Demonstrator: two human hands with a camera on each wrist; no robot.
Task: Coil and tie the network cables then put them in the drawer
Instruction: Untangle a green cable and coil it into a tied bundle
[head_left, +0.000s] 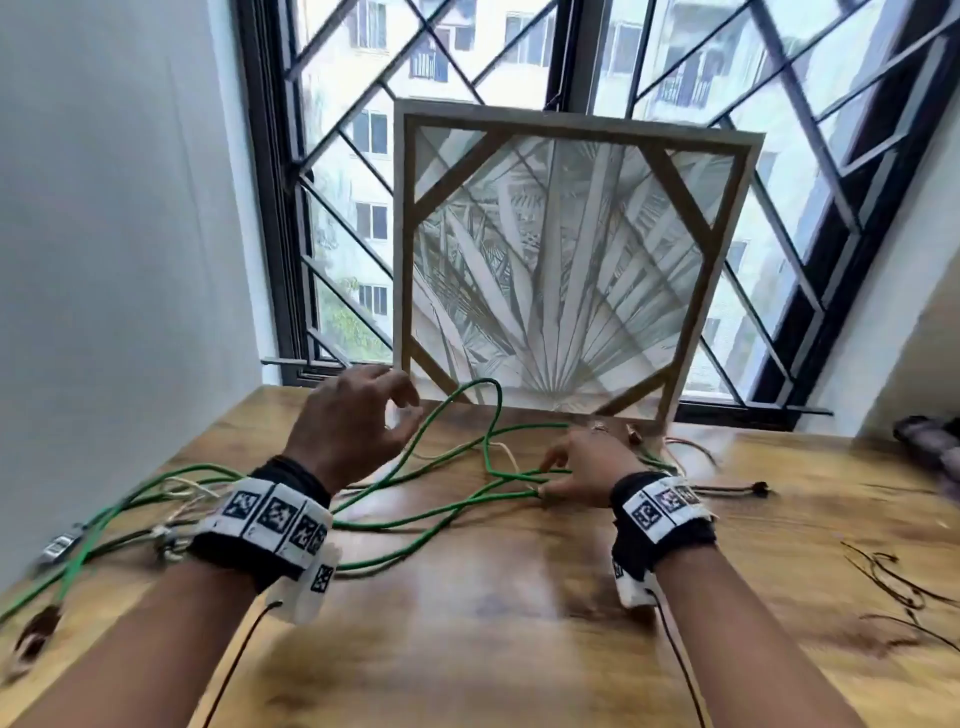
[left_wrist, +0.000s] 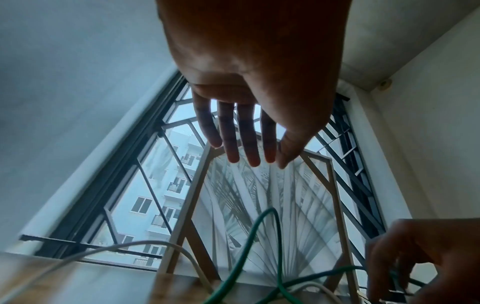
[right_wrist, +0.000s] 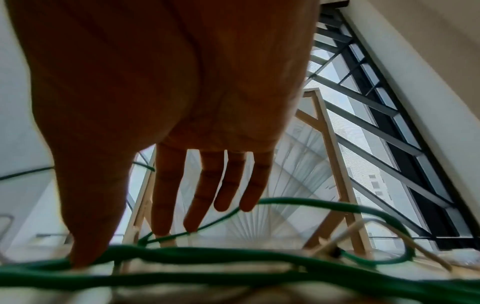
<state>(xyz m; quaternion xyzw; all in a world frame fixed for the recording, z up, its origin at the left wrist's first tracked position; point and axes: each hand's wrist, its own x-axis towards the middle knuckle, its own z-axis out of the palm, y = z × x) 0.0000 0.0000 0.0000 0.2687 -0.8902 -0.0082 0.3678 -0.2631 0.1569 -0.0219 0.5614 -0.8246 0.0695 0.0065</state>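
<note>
Cable is sprawling across the wooden table (head_left: 519, 597) in loose green loops: the green network cable (head_left: 447, 512) is running from the lower left edge of the head view, under your left wrist, and over to the centre, where one loop is arching up in front of the framed panel (head_left: 566, 260). A thinner white cable (head_left: 506, 452) is threading through the same tangle, and in the left wrist view it is curving across the lower left of the frame (left_wrist: 145, 245) beside the green one (left_wrist: 249, 242).

Your left hand (head_left: 353, 415) is hovering above the table at centre left, fingers loosely spread and holding nothing; the left wrist view is showing its fingers (left_wrist: 231, 131) hanging straight against the window (left_wrist: 145, 185).

Your right hand (head_left: 587, 462) is sitting low at centre right, down among the green strands. In the right wrist view its fingers (right_wrist: 166, 193) are pointing straight down, the tips reaching to the green cable (right_wrist: 233, 257) and the thumb tip touching a strand at the lower left; you are not closing round the cable, and no pinch is showing.

Thin dark wire ties (head_left: 893, 587) are lying at the right edge of the head view, well apart from the cables. A metal connector (head_left: 57, 545) is lying blurred at the far left edge.
</note>
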